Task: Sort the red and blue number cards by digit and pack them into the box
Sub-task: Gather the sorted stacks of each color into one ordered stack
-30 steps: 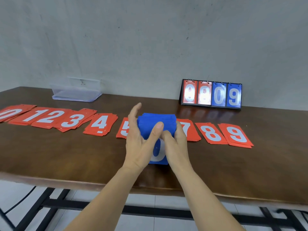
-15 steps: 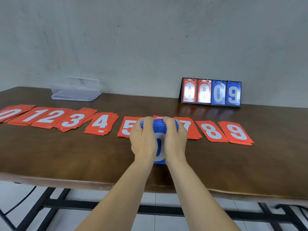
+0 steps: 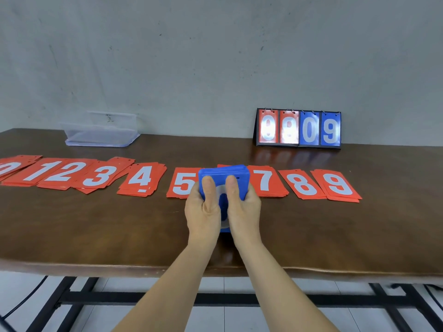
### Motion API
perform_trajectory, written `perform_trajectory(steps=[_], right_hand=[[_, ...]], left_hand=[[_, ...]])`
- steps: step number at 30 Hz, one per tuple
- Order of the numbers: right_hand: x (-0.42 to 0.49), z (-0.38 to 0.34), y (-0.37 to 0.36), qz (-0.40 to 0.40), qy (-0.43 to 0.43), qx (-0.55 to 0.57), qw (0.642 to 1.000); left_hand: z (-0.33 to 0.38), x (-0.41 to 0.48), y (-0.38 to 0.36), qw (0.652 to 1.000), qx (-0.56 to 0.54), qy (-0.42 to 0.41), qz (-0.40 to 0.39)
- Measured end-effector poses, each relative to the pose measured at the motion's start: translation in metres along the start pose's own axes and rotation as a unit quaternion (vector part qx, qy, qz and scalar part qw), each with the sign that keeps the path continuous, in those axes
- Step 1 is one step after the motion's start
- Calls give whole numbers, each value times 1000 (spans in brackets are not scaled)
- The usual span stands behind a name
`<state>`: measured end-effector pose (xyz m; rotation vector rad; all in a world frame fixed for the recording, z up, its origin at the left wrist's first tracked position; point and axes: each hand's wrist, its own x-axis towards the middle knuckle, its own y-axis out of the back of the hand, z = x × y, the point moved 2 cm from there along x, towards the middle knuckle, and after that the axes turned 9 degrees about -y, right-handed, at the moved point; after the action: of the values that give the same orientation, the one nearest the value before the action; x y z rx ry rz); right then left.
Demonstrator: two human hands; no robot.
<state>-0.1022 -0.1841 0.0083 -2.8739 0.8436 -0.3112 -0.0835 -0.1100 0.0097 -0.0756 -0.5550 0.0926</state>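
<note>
At the centre of the frame two hands grip one stack of blue number cards (image 3: 224, 172), the left hand (image 3: 203, 212) and right hand (image 3: 243, 209) each curled round a side with a thumb on the face, where a white 0 shows. Behind it, a row of red card piles (image 3: 141, 179) crosses the brown table (image 3: 96, 224). Nine digits can be read: 0 to 5 and 7 to 9. One clear plastic box (image 3: 100, 136) stands upper left. One flip scoreboard (image 3: 298, 129) at upper right shows four cards, two red and two blue.
</note>
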Motion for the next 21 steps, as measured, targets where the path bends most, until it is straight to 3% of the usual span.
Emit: perform_trajectory(steps=[8, 16, 21], right_hand=[[-7, -16, -3, 12, -52, 57, 997], [7, -31, -8, 91, -108, 55, 988], [1, -33, -11, 49, -120, 88, 988]], left_hand=[[-15, -10, 5, 999, 3, 16, -32], [-17, -11, 10, 998, 13, 42, -39], [-19, -13, 10, 993, 41, 15, -106]])
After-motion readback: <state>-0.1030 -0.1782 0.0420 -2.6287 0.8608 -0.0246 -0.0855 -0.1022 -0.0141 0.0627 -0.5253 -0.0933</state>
